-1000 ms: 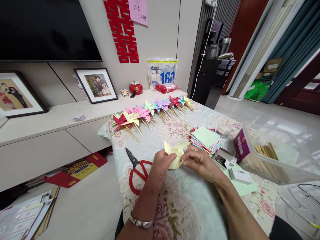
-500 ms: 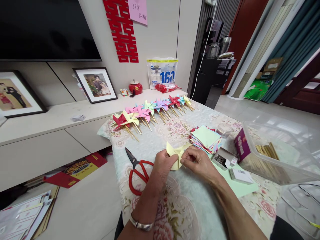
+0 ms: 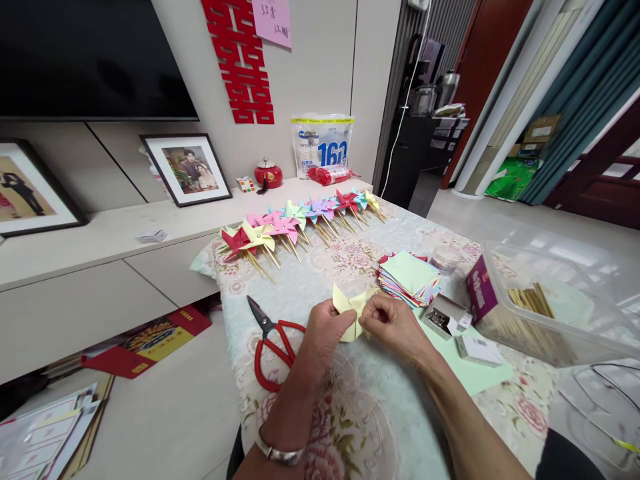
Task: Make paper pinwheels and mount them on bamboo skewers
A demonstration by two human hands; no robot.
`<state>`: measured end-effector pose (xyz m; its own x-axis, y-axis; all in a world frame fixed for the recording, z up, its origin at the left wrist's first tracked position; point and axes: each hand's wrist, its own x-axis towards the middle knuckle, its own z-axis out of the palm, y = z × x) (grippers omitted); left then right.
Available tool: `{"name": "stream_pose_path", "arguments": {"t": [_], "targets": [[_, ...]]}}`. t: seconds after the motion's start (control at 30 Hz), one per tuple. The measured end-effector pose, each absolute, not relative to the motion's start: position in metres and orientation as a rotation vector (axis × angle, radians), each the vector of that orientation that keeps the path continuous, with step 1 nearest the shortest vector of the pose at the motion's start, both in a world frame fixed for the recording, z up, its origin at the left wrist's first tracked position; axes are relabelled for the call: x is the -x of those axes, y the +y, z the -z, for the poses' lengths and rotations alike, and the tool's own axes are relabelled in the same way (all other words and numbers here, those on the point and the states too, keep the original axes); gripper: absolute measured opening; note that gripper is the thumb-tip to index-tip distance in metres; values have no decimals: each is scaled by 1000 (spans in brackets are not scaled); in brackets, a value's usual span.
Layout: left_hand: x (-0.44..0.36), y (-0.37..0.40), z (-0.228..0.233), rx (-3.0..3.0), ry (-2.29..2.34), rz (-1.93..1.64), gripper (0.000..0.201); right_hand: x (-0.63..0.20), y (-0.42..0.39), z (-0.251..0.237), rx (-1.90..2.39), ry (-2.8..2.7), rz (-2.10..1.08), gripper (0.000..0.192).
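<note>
Hiding yellow pinwheel (image 3: 350,310) centre: fingers (image 3: 373,315).

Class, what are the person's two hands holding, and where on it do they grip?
A folded yellow paper pinwheel: the left hand pinches its lower left, the right hand its centre.

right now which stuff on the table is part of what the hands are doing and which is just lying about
In use: left hand, right hand, yellow paper pinwheel.

Lying about: red scissors, paper stack, finished pinwheels, pin box, clear tub.
</note>
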<state>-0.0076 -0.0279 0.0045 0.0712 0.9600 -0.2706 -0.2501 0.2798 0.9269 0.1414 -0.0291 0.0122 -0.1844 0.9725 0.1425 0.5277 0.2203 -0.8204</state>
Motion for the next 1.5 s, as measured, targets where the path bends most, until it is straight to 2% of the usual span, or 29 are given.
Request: {"name": "stream_pose_path", "arguments": {"t": [0.77, 1.3, 1.5], "targets": [[7, -21, 12, -844, 1128, -1042, 21, -140, -28, -8, 1441, -1730, -882, 11], [7, -25, 3, -936, 1197, -1043, 12, -140, -29, -8, 1445, -1717, -927, 12], [6, -23, 9, -799, 1058, -1158, 22, -146, -29, -21, 1253, -1494, -1004, 19]]}}
